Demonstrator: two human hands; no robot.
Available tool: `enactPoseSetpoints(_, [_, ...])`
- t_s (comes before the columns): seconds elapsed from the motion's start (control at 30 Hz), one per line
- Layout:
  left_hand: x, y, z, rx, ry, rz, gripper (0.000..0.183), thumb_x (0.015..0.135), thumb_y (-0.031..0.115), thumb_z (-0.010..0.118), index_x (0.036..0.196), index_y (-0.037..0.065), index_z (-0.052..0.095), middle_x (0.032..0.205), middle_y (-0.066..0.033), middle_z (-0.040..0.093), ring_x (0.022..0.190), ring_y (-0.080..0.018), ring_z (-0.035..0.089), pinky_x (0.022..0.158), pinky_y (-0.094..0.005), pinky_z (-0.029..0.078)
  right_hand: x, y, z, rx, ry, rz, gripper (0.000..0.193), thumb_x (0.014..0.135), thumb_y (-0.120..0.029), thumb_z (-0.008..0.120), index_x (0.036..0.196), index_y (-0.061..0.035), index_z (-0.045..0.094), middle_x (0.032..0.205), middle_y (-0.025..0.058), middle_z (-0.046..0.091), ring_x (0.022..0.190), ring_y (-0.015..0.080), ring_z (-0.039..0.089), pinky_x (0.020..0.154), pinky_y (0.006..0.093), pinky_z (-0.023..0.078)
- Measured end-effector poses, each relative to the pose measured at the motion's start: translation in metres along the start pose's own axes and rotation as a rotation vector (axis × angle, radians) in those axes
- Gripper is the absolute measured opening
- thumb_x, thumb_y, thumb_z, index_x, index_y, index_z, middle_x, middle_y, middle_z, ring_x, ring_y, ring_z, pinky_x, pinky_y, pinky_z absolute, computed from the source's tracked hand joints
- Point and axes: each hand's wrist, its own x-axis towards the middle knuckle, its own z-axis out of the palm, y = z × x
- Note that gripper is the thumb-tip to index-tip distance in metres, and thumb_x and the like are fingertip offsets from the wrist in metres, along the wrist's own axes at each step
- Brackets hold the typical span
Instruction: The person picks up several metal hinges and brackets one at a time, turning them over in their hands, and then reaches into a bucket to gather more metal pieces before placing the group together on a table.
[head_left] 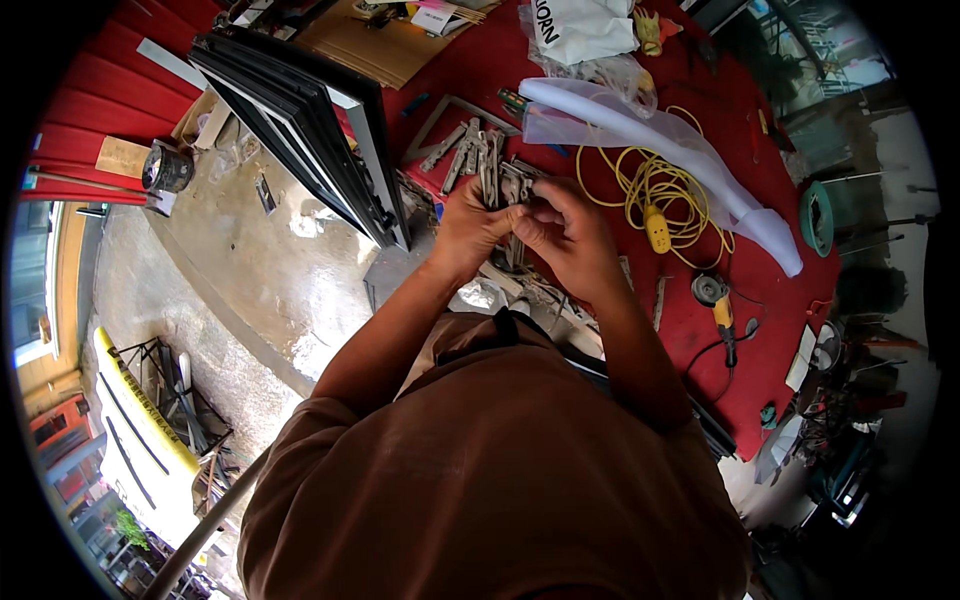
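Note:
Both my hands meet in front of me over the red-covered table. My left hand (467, 228) is closed around a metal window hinge (490, 165), a jointed silvery bar that stands up out of the grip. My right hand (572, 238) is closed too, thumb and fingers pinching the hinge's lower part beside the left thumb. Just beyond the left hand lie several similar loose metal hinges (460, 148) in a heap, partly over a grey square frame (432, 124). My fingers hide where exactly the hinge is gripped.
Black window frames (300, 130) lean upright at left. On the red table (620, 345) lie a coiled yellow extension cord (655, 225), an angle grinder (716, 300) with its cable, and a long white wrapped roll (660, 150). Cardboard (375, 45) lies at the back.

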Motion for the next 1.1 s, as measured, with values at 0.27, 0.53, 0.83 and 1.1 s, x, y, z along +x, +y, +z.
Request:
enactPoseSetpoints(0.27, [0.003,0.017,-0.001,0.483,-0.034,0.071,0.037,0.085,0.013,0.090,0.113,0.001,0.070,0.103,-0.0032,0.076,0.089,-0.0097,0.067,0.083,-0.0279,0.056,0.005,0.009,0.000,0.182,0.039,0.381,0.025,0.101,-0.015,0.070,0.122,0.0002,0.069,0.093,-0.0008,0.069,0.091,0.0068,0.064,0.084,0.0240,0.051])
enactPoseSetpoints(0.53, [0.005,0.010,-0.011,0.522,-0.125,-0.060,0.036,0.092,0.005,0.081,0.125,-0.001,0.068,0.109,-0.0028,0.074,0.099,-0.0098,0.065,0.091,-0.0285,0.054,0.003,0.017,-0.013,0.286,0.173,0.477,0.039,0.108,-0.035,0.063,0.120,0.0013,0.071,0.105,0.0030,0.071,0.098,0.0102,0.065,0.093,0.0282,0.051])
enactPoseSetpoints(0.83, [0.011,0.007,-0.016,0.574,-0.096,-0.057,0.036,0.087,0.006,0.087,0.118,0.001,0.070,0.106,-0.0016,0.075,0.096,-0.0082,0.066,0.087,-0.0275,0.055,0.005,0.007,-0.011,0.257,0.137,0.461,0.034,0.107,-0.030,0.065,0.121,0.0007,0.069,0.108,0.0023,0.069,0.101,0.0101,0.064,0.093,0.0279,0.052])
enactPoseSetpoints(1.1, [0.004,0.013,-0.013,0.583,-0.100,-0.054,0.033,0.084,0.005,0.089,0.113,0.001,0.072,0.097,-0.0010,0.075,0.089,-0.0078,0.066,0.083,-0.0277,0.056,0.006,0.016,-0.014,0.098,-0.059,0.312,0.027,0.102,-0.011,0.069,0.128,-0.0018,0.065,0.116,0.0062,0.070,0.105,0.0117,0.066,0.094,0.0281,0.053])
